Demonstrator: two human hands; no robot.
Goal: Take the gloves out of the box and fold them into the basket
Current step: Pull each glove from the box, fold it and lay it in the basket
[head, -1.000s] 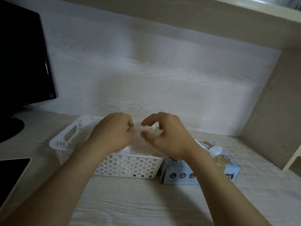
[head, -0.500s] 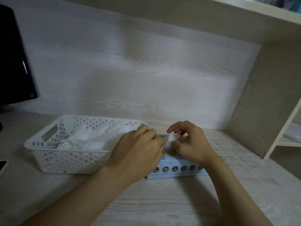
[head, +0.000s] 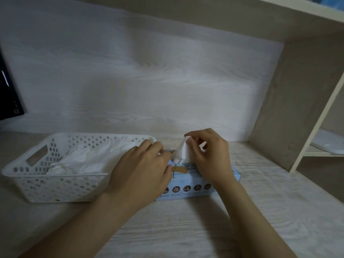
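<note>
pinching the top corner of a white glove (head: pixel 183 151) standing partway out of the box (head: pixel 195 189) slot, the right hand (head: pixel 208 159) grips it in its fingers (head: pixel 197 134), while the left hand (head: pixel 141 168) presses flat fingers on the box just beside them, holding nothing. left of those fingers the basket (head: pixel 37 181) already holds white gloves (head: pixel 89 157), so the task looks partly done: this glove is not yet freed, folded or placed.

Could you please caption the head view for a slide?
Right hand pinches a thin white glove up from the light-blue cardboard box, left hand resting on it, beside a white perforated plastic basket.
</note>
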